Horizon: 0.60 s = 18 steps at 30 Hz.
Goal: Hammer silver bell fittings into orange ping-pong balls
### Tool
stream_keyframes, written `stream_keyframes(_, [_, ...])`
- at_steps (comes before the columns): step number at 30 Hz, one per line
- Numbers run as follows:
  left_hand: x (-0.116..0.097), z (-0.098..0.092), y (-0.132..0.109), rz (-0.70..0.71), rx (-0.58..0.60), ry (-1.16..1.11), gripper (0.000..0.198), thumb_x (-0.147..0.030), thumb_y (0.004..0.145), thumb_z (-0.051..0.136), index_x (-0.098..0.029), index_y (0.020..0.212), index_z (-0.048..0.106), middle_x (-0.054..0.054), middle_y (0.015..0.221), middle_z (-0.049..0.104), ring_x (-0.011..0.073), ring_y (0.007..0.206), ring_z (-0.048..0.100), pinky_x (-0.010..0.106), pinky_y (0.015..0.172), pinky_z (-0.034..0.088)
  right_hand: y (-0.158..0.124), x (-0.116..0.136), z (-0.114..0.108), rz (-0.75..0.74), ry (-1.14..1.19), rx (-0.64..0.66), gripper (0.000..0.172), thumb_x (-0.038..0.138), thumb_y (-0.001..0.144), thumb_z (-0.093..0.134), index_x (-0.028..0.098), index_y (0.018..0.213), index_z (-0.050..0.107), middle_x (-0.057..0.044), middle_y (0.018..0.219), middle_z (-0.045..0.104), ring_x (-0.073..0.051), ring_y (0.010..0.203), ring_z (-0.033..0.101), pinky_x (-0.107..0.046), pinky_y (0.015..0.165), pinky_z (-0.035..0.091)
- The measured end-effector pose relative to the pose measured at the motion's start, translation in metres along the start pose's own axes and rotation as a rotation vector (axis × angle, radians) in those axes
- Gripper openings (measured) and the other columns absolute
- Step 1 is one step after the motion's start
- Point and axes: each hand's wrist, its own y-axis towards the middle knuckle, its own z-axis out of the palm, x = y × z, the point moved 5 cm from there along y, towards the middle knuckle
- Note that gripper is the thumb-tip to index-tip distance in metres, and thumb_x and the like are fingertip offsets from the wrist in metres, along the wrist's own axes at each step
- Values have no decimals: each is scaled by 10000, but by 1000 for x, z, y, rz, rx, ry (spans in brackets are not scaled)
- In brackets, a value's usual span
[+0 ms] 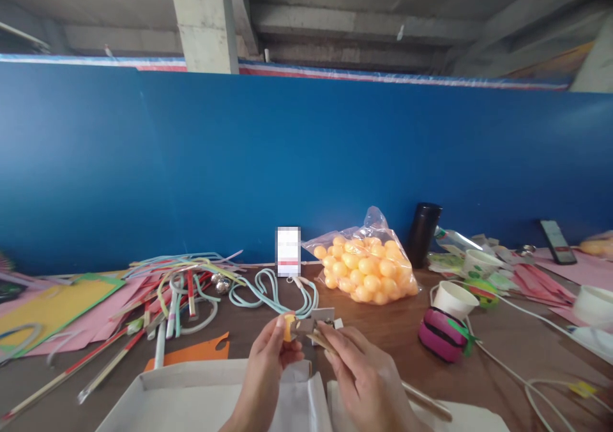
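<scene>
My left hand (271,346) pinches a small yellow-orange piece (288,327) between thumb and fingers. My right hand (361,368) is closed around a thin wooden stick (428,403), which comes out behind the hand toward the lower right. A small flat grey-brown piece (304,326) sits between the fingertips of both hands; whether it is joined to the stick I cannot tell. Just behind the fingers is a small grey box-like thing (326,315), partly hidden. Below the hands lies a white open box or tray (191,371), its right part covered by my left forearm.
A clear bag of orange balls (366,269) stands behind, beside a light blue cord (275,301) and a lanyard card (288,253). Tubes and sticks (184,291) are heaped at left. A black bottle (424,234), paper cup (454,299), magenta pouch (443,335) and white cable (502,371) are at right.
</scene>
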Motion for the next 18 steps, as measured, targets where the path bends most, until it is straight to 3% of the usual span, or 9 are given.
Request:
stream_keyframes(8, [1, -1, -1, -1, 1, -5, 449, -462, 704, 701, -125, 999, 675, 37, 715, 644, 124, 584, 582, 254, 559, 512, 0, 0, 0, -7, 5, -22, 463, 121, 894, 447, 251, 1338, 452, -72, 1007, 653, -193, 881, 655, -303, 752, 549])
stream_keyframes(13, [0, 1, -1, -11, 22, -24, 409, -440, 716, 700, -126, 976, 678, 37, 714, 650, 118, 585, 585, 245, 561, 510, -1, -2, 2, 11, -14, 30, 460, 107, 886, 449, 263, 1318, 475, -64, 983, 661, -198, 851, 661, -313, 728, 557])
stream_keyframes(18, [-2, 2, -1, -19, -3, -78, 377, -424, 711, 714, -119, 929, 674, 32, 687, 636, 112, 561, 579, 239, 536, 510, 1, -4, -8, 14, 38, -117, 441, 119, 902, 461, 241, 1326, 462, -83, 1063, 654, -195, 926, 650, -301, 776, 545])
